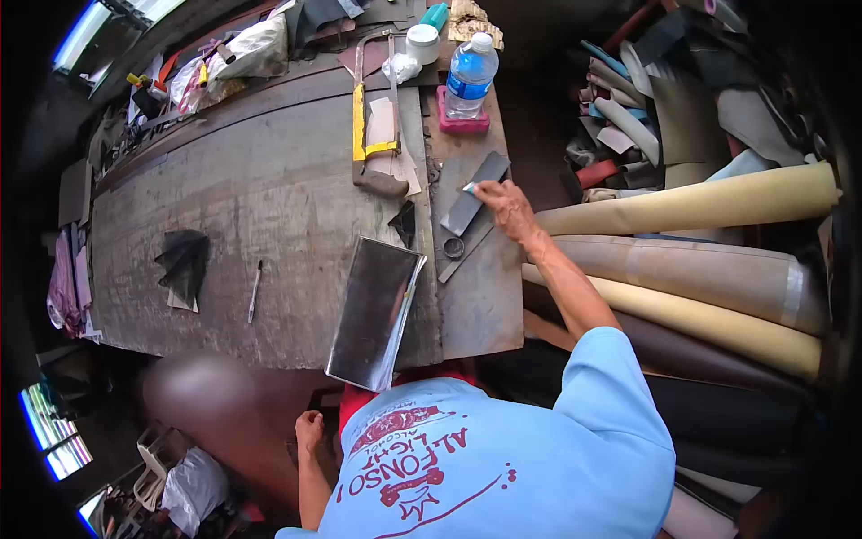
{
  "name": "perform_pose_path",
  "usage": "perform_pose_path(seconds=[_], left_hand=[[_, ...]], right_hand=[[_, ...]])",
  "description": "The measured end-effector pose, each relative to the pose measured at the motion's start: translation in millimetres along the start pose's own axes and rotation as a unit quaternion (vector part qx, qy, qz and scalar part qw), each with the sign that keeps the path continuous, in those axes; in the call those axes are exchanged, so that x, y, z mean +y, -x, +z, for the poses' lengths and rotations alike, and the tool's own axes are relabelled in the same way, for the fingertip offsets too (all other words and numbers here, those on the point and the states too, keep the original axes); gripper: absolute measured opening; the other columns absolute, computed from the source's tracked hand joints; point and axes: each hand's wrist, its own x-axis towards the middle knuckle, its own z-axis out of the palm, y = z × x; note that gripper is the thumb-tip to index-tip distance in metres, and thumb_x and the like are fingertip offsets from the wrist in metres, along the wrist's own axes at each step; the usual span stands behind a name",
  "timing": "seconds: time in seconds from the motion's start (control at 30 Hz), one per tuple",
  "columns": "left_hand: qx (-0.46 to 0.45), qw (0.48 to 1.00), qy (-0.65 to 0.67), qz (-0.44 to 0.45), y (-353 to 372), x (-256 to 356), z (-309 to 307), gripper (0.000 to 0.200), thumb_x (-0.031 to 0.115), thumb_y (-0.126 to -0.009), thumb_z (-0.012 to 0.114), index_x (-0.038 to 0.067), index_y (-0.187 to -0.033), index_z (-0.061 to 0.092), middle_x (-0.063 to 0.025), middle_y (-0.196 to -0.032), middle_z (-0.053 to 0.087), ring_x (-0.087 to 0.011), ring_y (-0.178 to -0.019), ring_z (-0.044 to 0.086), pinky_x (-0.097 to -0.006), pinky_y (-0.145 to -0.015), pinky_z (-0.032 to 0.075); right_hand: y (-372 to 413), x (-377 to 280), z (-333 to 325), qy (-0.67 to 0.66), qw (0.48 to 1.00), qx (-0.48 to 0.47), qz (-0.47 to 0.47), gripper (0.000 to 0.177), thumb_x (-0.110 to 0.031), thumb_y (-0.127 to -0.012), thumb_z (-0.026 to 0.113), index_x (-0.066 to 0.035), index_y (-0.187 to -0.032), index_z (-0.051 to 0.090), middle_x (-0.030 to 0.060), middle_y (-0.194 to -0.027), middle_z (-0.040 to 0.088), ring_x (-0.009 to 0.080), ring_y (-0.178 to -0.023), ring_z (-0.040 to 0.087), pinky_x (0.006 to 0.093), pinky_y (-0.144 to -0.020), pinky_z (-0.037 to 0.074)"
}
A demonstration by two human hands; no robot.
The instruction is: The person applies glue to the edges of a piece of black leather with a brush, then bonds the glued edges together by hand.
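My right hand (509, 212) is pinched on a small pale piece with a teal edge (470, 189), too small to name. It rests over a flat grey block (476, 196), like a sharpening stone, near the table's right edge. A dark round ring-like thing (453, 247) lies just below the block, beside a thin strip (466, 256). Down by my body, below the table edge, my left hand (310, 429) is loosely closed, and nothing shows in it. Between my hands, a black-covered book or folder (373, 305) with worn pages lies at the table's front edge.
A yellow hacksaw (359, 126), a water bottle (470, 76) on a pink holder (462, 117) and a white jar (422, 43) stand farther back. A pen (255, 292) and black scraps (184, 265) lie left. Large material rolls (700, 202) flank the table's right side.
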Motion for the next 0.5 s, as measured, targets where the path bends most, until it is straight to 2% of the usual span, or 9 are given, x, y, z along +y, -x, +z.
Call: perform_pose_path(seconds=[0.07, 0.1, 0.13, 0.23, 0.33, 0.43, 0.5], left_hand=[[-0.005, 1.000, -0.010, 0.000, 1, 12, 2, 0.019, 0.015, -0.090, 0.069, -0.001, -0.099, 0.072, -0.0095, -0.074, 0.070, -0.0164, -0.065, 0.067, -0.0329, -0.062, 0.054], [0.018, 0.999, 0.030, 0.038, -63, 46, 19, 0.019, 0.015, -0.090, 0.068, -0.001, -0.099, 0.072, -0.0093, -0.074, 0.070, -0.0163, -0.065, 0.067, -0.0326, -0.062, 0.054], [0.023, 0.998, 0.041, 0.032, -65, 43, 14, 0.019, 0.015, -0.090, 0.068, -0.002, -0.100, 0.072, -0.0090, -0.074, 0.070, -0.0162, -0.065, 0.067, -0.0323, -0.061, 0.053], [0.024, 0.998, 0.048, 0.024, -57, 46, 12, 0.019, 0.014, -0.091, 0.068, -0.002, -0.100, 0.071, -0.0085, -0.073, 0.069, -0.0158, -0.065, 0.067, -0.0313, -0.061, 0.053], [0.021, 0.999, 0.028, 0.019, -49, 50, 4, 0.018, 0.013, -0.091, 0.067, -0.002, -0.100, 0.071, -0.0085, -0.072, 0.068, -0.0154, -0.065, 0.066, -0.0312, -0.060, 0.053], [0.013, 1.000, 0.018, 0.016, -43, 35, 3, 0.018, 0.013, -0.091, 0.067, -0.002, -0.100, 0.071, -0.0086, -0.072, 0.068, -0.0155, -0.064, 0.066, -0.0312, -0.061, 0.053], [0.018, 0.999, 0.013, 0.025, -49, 34, 8, 0.018, 0.013, -0.091, 0.067, -0.002, -0.100, 0.071, -0.0086, -0.072, 0.068, -0.0154, -0.064, 0.066, -0.0310, -0.060, 0.053]], right_hand=[[14, -12, -3, -0.027, 0.997, -0.012, -0.066, 0.042, -0.002, -0.086, 0.050, -0.011, -0.122, 0.070, 0.0022, -0.129, 0.062, 0.0292, -0.096, 0.058, 0.0380, -0.092, 0.049], [-31, 6, -16, -0.006, 0.994, 0.019, -0.105, 0.042, -0.002, -0.086, 0.050, -0.011, -0.122, 0.070, 0.0018, -0.128, 0.063, 0.0292, -0.096, 0.058, 0.0384, -0.091, 0.049], [-31, 5, -15, -0.018, 0.992, 0.008, -0.124, 0.042, -0.001, -0.086, 0.049, -0.011, -0.122, 0.070, 0.0013, -0.126, 0.063, 0.0292, -0.095, 0.058, 0.0387, -0.089, 0.049], [-52, 37, -45, 0.045, 0.983, 0.176, -0.001, 0.042, -0.001, -0.086, 0.050, -0.011, -0.122, 0.070, 0.0008, -0.124, 0.063, 0.0288, -0.093, 0.057, 0.0389, -0.088, 0.049], [-50, 42, -20, 0.053, 0.981, 0.188, 0.016, 0.042, -0.002, -0.085, 0.050, -0.010, -0.122, 0.069, 0.0016, -0.124, 0.063, 0.0286, -0.093, 0.057, 0.0392, -0.087, 0.049], [-20, -2, 1, -0.022, 0.992, 0.081, -0.094, 0.044, -0.001, -0.084, 0.051, -0.011, -0.123, 0.069, 0.0021, -0.125, 0.063, 0.0286, -0.092, 0.057, 0.0388, -0.087, 0.049], [-18, -1, -10, -0.014, 0.994, 0.039, -0.106, 0.045, 0.000, -0.083, 0.051, -0.011, -0.124, 0.069, 0.0022, -0.125, 0.063, 0.0286, -0.093, 0.057, 0.0388, -0.088, 0.049]])
